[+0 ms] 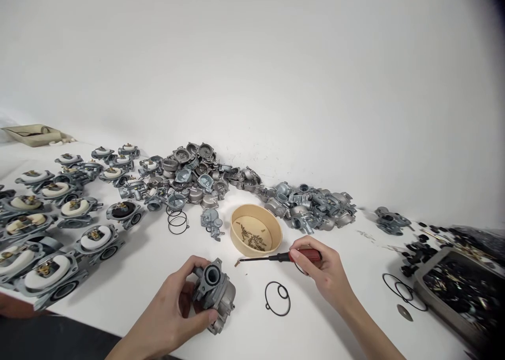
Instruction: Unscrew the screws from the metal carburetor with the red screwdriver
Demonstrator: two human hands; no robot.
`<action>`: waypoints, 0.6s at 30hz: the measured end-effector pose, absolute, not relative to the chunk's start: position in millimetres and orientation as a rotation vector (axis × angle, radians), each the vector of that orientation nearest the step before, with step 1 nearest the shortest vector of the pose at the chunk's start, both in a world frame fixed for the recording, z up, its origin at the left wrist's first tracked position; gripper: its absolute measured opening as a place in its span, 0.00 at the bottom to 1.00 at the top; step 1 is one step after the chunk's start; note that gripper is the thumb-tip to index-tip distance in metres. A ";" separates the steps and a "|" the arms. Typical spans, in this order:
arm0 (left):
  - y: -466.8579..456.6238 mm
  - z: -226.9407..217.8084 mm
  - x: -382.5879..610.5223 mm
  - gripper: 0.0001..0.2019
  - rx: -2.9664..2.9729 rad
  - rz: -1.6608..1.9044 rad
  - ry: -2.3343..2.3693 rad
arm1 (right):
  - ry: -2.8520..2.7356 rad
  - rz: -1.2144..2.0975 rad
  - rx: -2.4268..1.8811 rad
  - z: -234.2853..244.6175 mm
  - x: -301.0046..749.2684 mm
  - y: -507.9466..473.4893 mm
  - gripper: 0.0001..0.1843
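1. your left hand (177,302) is wrapped around a carburetor (221,291), on your side of the round yellow tub (246,248) and a little to its left; you can't tell here whether the bench (244,344) takes any of its weight.
2. judge the carburetor as dense for its size and quite rigid: cast metal that shouldn't give when you squeeze. its weight probably sits off-centre, so a loose hold may let it roll.
3. hold it as you have it, thumb across the near side and fingers around the back, on the broad body. the flange edges look hard and could dig in; the smooth rounded bowl is likely the slippery part.
4. your right hand (323,265) grasps a screwdriver (283,257) by its red handle, just to the near right of the tub, with the shaft pointing left past the tub's near wall. it should feel light and stiff; the thick handle is the place to grip.
5. a small brass-coloured screw (237,264) is at the tip, just in front of the tub. you can't tell whether it clings there; treat it as light and easily dropped.
6. the black rubber gasket (290,299), nearer you than the tub, looks soft and stretchy; pinch its rim gently.
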State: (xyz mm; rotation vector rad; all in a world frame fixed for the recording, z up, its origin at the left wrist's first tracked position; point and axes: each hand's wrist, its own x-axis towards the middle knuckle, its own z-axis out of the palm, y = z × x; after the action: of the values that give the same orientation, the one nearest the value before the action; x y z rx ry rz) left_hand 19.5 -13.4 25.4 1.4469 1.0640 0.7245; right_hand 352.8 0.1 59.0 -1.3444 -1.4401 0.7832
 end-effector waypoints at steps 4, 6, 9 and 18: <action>-16.2 28.1 21.9 0.29 1.464 0.758 1.136 | -1.430 0.777 -1.344 59.2 352.9 0.1 0.21; -16.7 29.1 23.2 0.28 1.498 0.766 1.183 | -1.406 0.768 -1.333 59.0 353.9 -0.2 0.21; -16.6 29.0 24.5 0.23 1.585 0.761 1.252 | -1.344 0.782 -1.296 58.6 356.3 -0.8 0.23; -20.9 18.4 23.2 0.35 1.866 0.930 1.292 | -1.266 0.860 -1.243 58.6 357.5 -0.4 0.22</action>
State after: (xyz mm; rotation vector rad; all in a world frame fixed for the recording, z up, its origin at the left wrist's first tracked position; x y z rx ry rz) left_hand 23.2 -20.9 18.4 1.8656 1.2923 0.9298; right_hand 357.5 -0.4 58.6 -1.2429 -1.2656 0.8600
